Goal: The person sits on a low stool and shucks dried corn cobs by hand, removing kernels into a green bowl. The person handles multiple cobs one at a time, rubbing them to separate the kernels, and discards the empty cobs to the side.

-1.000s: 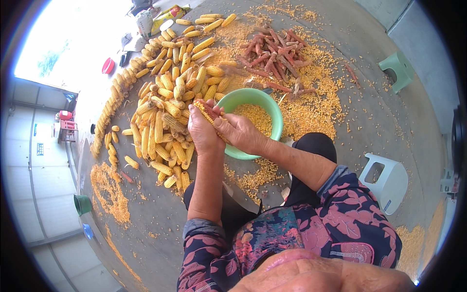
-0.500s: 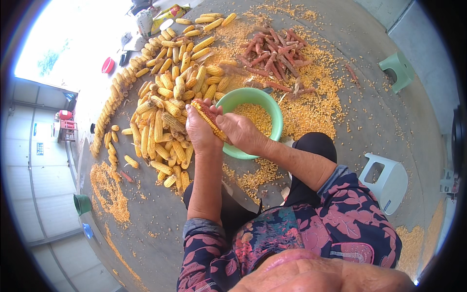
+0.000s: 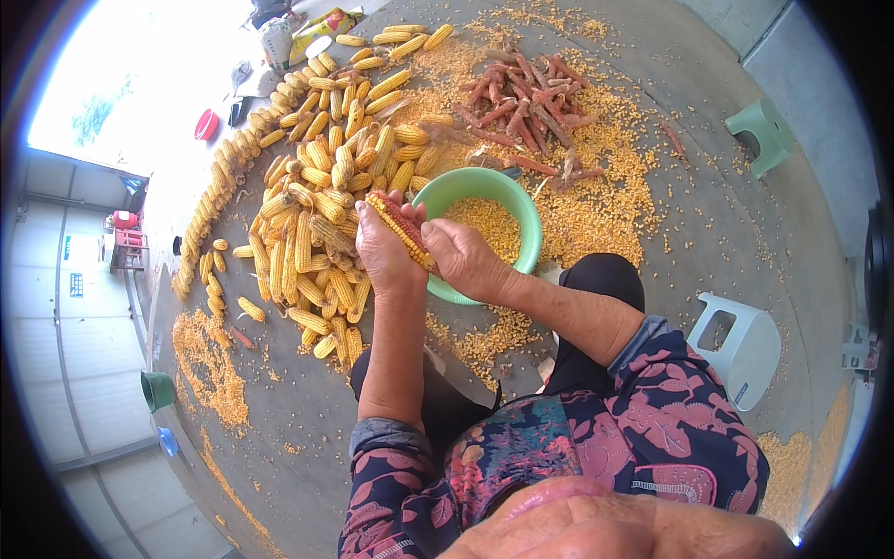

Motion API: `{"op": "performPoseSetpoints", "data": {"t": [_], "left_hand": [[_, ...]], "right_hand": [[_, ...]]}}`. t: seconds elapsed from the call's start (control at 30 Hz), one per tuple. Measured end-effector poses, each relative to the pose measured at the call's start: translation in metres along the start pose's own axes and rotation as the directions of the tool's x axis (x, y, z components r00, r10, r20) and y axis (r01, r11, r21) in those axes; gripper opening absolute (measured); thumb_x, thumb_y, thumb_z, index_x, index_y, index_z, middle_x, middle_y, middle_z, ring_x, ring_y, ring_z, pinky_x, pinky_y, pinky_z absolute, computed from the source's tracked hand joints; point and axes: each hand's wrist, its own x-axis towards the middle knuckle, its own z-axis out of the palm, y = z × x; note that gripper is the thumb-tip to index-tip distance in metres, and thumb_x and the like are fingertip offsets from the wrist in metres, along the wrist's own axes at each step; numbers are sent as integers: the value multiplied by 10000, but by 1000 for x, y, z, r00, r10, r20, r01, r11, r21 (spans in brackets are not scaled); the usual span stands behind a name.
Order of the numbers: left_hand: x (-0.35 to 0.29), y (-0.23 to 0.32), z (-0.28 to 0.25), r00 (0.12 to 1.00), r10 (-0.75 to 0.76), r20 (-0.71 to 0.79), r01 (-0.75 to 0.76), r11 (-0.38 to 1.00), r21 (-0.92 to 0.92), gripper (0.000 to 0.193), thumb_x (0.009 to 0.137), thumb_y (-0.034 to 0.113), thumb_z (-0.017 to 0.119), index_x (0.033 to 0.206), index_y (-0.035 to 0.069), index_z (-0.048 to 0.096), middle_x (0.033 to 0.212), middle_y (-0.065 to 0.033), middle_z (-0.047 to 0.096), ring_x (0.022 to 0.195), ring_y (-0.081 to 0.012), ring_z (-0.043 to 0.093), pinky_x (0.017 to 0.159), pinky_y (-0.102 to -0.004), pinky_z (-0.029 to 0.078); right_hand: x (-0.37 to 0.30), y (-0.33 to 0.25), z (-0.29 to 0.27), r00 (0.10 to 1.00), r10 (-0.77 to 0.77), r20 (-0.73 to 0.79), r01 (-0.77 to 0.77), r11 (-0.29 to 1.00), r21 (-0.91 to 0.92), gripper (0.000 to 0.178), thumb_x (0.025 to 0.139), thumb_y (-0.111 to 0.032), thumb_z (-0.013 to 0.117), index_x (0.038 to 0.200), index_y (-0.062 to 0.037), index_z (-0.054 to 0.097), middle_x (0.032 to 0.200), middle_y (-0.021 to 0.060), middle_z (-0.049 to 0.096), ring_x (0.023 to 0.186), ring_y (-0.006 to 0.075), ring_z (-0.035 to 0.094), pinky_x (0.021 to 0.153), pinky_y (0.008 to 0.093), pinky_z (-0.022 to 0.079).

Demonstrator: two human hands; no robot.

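Observation:
A partly shelled ear of corn (image 3: 399, 222) is held between both hands, with bare red cob and some rows of yellow kernels showing. My left hand (image 3: 384, 250) wraps round it from the left. On its lower right end my right hand (image 3: 466, 256) is closed, thumb pressed along the cob. Just beyond and to the right, a green basin (image 3: 533, 233) holds loose yellow kernels (image 3: 484, 224). A large heap of unshelled corn ears (image 3: 312, 233) lies to the left of my hands.
Red bare cobs (image 3: 531, 102) are piled beyond the basin, with kernels scattered around them. At the right stand a white plastic stool (image 3: 740, 354) and a green stool (image 3: 762, 135). A dark green bucket (image 3: 157, 391) and a red basin (image 3: 207, 125) are at the left.
My right hand has shifted slightly, its thumb now higher on the ear. The left hand and the ear stay nearly where they were.

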Motion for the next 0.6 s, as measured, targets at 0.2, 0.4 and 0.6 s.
{"op": "performPoseSetpoints", "data": {"t": [0.2,0.4,0.6], "left_hand": [[2,0,-1,1000,-27,8,27,997,-71,352,1091,382,396,1160,56,508,1063,-95,607,801,-169,580,814,-398,582],[1,0,2,1000,-8,-4,8,999,-33,352,1093,377,391,1173,53,503,1061,-101,607,793,-165,583,811,-394,582],[-4,0,5,999,31,9,-31,999,34,371,1096,370,385,1185,28,496,1079,-110,608,773,-158,581,777,-374,585]], "right_hand": [[-3,-3,5,995,-100,-12,100,995,17,445,1088,-393,433,1065,15,608,785,16,567,755,77,534,666,277,451],[1,7,2,999,-45,26,43,997,58,414,1092,-379,430,1108,-3,603,821,19,572,749,68,519,645,255,438],[1,14,4,1000,-10,1,9,990,138,406,1094,-371,418,1092,-13,609,812,-6,563,706,62,491,622,251,427]]}}
